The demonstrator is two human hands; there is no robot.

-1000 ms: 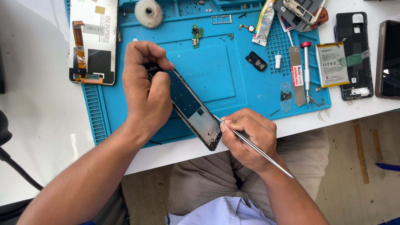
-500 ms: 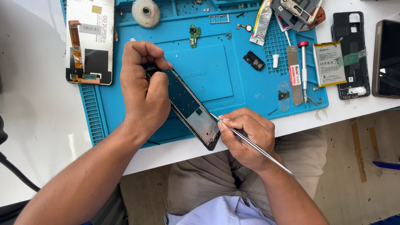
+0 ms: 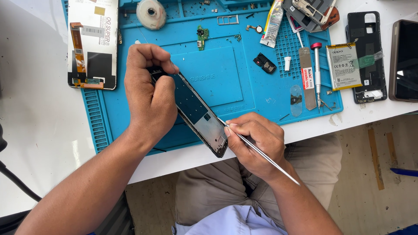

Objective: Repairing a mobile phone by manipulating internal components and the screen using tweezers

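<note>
My left hand (image 3: 150,93) is gripping the phone frame (image 3: 198,115) mid-frame over the blue mat (image 3: 226,74), right hand (image 3: 254,141) pinching tweezers (image 3: 261,152) against its lower edge.

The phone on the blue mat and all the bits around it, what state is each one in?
Black phone frame: opened up, tilted, held over the blue mat.
Left hand: gripping the frame's top end.
Right hand: holding thin metal tweezers, tip at the frame's edge.
White screen panel: detached, lying back side up.
Flat battery: removed, lying on a black back cover.
Red-capped screwdriver: lying unused.
</note>
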